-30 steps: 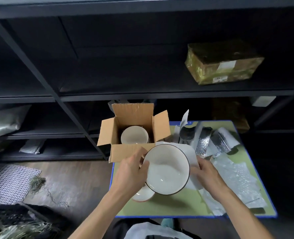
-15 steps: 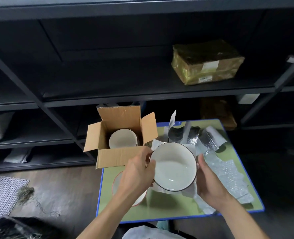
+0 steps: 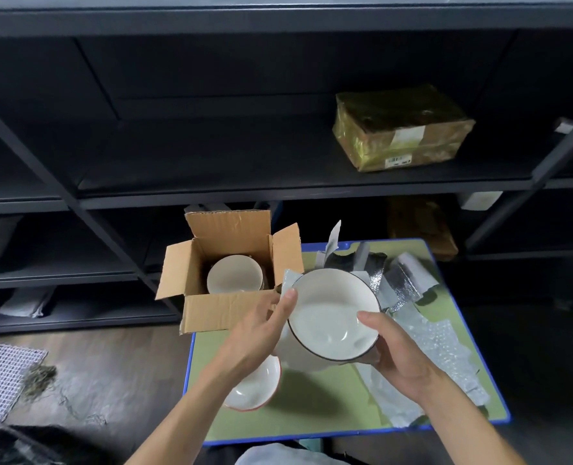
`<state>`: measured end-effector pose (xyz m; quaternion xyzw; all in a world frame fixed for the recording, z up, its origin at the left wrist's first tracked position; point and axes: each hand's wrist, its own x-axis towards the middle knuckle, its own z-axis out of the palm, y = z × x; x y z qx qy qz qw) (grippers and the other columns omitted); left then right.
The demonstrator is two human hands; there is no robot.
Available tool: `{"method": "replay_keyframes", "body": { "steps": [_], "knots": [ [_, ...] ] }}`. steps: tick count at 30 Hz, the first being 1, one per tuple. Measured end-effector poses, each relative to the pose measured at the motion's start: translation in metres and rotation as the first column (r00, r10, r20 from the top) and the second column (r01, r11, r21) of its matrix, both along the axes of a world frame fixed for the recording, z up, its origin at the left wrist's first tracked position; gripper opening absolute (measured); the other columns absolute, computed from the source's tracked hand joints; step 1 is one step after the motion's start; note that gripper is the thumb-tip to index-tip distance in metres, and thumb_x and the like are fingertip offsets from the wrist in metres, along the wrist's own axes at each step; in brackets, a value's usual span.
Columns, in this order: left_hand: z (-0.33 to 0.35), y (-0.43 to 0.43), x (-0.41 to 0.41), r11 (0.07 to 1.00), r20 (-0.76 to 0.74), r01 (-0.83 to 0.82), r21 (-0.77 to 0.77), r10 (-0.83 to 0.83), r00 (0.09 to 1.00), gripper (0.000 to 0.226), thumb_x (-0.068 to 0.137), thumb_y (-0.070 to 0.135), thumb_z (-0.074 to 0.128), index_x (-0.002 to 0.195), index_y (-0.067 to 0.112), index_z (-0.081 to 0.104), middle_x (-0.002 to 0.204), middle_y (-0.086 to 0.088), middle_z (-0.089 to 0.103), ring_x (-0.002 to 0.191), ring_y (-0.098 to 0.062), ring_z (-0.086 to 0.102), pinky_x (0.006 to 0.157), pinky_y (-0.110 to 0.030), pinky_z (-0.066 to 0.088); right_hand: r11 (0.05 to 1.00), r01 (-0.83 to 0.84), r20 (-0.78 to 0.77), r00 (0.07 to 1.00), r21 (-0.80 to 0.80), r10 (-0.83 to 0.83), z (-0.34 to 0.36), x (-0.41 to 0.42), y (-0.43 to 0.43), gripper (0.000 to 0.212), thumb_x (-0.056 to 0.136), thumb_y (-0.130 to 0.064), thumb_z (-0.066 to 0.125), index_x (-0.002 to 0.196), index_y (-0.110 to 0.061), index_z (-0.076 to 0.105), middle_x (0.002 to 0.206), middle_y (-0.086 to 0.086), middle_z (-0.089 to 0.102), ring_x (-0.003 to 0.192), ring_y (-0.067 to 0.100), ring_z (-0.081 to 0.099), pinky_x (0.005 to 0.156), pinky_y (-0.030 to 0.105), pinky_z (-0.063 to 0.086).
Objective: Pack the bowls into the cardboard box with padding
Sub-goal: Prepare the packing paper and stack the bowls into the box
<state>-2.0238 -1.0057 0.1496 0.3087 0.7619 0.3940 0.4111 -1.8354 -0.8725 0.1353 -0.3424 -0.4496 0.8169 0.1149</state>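
with one bowl [image 3: 234,275] already seated in the cardboard box [image 3: 226,270] at frame centre, i grip the dark-rimmed bowl [image 3: 332,315] between my left hand [image 3: 261,325] and right hand [image 3: 394,350], over padding [image 3: 436,344], probably for wrapping.

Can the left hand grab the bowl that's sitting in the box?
Probably yes: the cardboard box is open on top, but the left hand first must let go of the dark-rimmed bowl.
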Motion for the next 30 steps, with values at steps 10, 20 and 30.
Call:
{"method": "replay_keyframes", "body": {
  "steps": [10,20,30],
  "knots": [
    [0.016,-0.016,-0.008,0.994,0.192,-0.047,0.1,0.027,0.981,0.034,0.101,0.052,0.044,0.116,0.028,0.065,0.097,0.006,0.075,0.08,-0.017,0.075,0.074,-0.042,0.062,0.992,-0.076,0.139,0.988,0.099,0.062,0.003,-0.046,-0.009,0.035,0.1,-0.031,0.05,0.124,-0.009,0.064,0.118,0.017,0.07,0.107,0.035,0.068,0.082,0.05,0.059],
    [0.014,-0.046,-0.069,0.983,0.28,-0.166,0.073,0.14,0.95,0.04,0.102,0.048,0.047,0.116,0.013,0.062,0.111,-0.006,0.07,0.088,-0.025,0.074,0.082,-0.046,0.061,0.929,-0.154,0.298,0.953,0.337,0.05,0.015,-0.107,-0.026,0.032,0.103,-0.039,0.048,0.104,-0.017,0.07,0.101,0.01,0.075,0.078,0.029,0.075,0.072,0.039,0.061],
    [0.019,-0.056,-0.133,0.984,0.206,-0.168,0.055,0.154,0.966,0.036,0.106,0.04,0.034,0.116,0.018,0.062,0.096,-0.003,0.076,0.079,-0.021,0.076,0.079,-0.038,0.062,0.863,-0.257,0.376,0.923,0.435,0.085,0.017,-0.16,-0.034,0.033,0.1,-0.037,0.055,0.091,-0.006,0.062,0.084,0.005,0.062,0.077,0.014,0.063,0.089,0.045,0.058]
  ]
}}
